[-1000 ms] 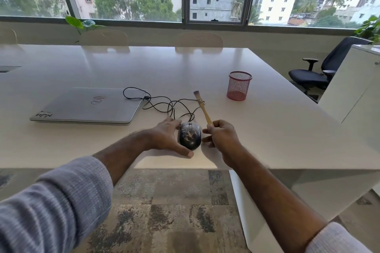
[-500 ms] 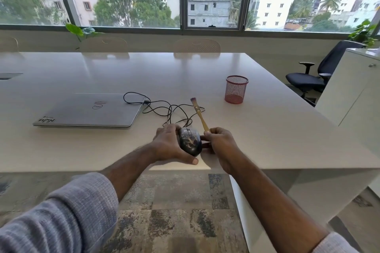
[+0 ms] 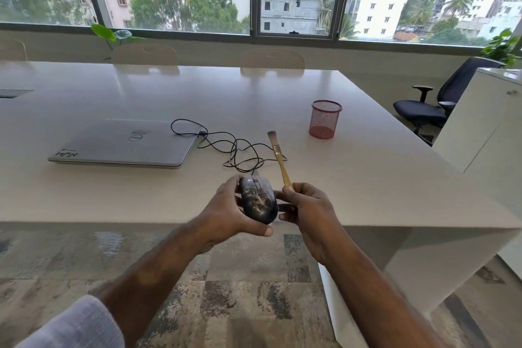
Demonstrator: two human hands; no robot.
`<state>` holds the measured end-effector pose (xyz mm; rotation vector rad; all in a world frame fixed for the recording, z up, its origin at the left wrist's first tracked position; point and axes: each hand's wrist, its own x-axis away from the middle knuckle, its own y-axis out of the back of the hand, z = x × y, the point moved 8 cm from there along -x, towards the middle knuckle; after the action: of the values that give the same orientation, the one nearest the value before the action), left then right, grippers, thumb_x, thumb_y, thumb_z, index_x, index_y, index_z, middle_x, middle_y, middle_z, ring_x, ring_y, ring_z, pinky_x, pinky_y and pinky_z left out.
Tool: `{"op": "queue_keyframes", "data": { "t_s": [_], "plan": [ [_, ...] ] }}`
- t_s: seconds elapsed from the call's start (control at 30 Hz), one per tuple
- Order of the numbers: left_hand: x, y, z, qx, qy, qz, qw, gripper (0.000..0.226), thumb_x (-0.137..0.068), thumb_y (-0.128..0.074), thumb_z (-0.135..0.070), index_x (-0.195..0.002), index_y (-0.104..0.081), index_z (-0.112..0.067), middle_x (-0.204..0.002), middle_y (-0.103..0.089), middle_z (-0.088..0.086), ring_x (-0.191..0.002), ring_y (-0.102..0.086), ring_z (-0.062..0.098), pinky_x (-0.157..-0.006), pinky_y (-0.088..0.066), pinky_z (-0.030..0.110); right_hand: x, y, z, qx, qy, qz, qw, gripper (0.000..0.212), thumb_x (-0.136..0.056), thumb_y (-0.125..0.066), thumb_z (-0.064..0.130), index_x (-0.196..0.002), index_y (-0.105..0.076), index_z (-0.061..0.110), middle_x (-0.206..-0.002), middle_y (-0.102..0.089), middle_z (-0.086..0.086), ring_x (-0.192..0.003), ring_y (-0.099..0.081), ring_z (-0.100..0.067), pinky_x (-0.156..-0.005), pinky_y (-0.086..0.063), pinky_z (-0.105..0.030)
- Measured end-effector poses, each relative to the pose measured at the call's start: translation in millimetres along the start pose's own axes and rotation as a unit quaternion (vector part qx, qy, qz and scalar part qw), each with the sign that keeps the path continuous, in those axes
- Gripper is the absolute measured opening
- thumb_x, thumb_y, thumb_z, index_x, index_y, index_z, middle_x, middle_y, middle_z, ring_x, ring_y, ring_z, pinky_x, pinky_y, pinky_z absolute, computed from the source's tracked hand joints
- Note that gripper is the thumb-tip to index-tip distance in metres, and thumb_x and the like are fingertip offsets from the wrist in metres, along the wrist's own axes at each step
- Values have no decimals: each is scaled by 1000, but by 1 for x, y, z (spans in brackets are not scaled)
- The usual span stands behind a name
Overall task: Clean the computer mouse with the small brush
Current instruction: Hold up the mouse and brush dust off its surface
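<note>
A black computer mouse (image 3: 258,198), speckled with pale dust, is held in my left hand (image 3: 226,213) just above the near edge of the white table (image 3: 367,178). Its black cable (image 3: 226,147) trails in loops back to a closed silver laptop (image 3: 124,144). My right hand (image 3: 306,206) is closed around the wooden handle of a small brush (image 3: 278,158). The brush points up and away, its bristles clear of the mouse. My right fingers rest against the right side of the mouse.
A red mesh pen cup (image 3: 325,118) stands on the table to the right of the brush. A black office chair (image 3: 435,104) and a white cabinet (image 3: 485,127) are off the table's right side. Patterned carpet (image 3: 226,291) lies below.
My left hand has lifted the mouse off the table and drawn it toward me. The right hand with the brush came along beside it.
</note>
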<state>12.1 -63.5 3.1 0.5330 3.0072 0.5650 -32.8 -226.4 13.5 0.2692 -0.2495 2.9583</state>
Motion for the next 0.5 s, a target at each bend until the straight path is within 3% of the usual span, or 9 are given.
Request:
{"op": "queue_keyframes", "data": {
  "t_s": [0.13,0.27,0.37,0.5],
  "plan": [
    [21,-3,1,47,-24,-12,999,99,-41,-101,-13,-110,-48,-62,-122,-61,-11,-108,-68,11,-84,-63,30,18,-1,-6,-20,1,15,1000,14,-106,-50,11,-100,-61,6,-113,-73,-20,-87,-60,-29,-73,-54,-35],
    [45,-7,7,-20,-39,-31,999,124,-41,-101,-33,-143,-32,-44,-130,-48,-18,-109,-61,8,-82,-59,21,36,3,-13,-16,5,19,1000,15,-105,-51,12,-100,-64,6,-107,-76,-15,-88,-63,-28,-76,-54,-37],
    [64,-10,6,-74,-71,-65,993,123,-38,-98,-41,-143,-34,-37,-129,-39,-22,-111,-53,3,-84,-54,20,48,8,-20,-9,12,21,1000,14,-104,-53,12,-101,-65,6,-104,-78,-12,-86,-65,-26,-77,-53,-37],
    [84,-19,12,-85,-92,-70,990,114,-40,-94,-46,-136,-33,-50,-126,-35,-34,-113,-45,-9,-86,-46,10,61,12,-34,4,13,26,1000,14,-104,-53,10,-102,-66,5,-105,-78,-11,-86,-66,-25,-76,-52,-38]
  ]
}}
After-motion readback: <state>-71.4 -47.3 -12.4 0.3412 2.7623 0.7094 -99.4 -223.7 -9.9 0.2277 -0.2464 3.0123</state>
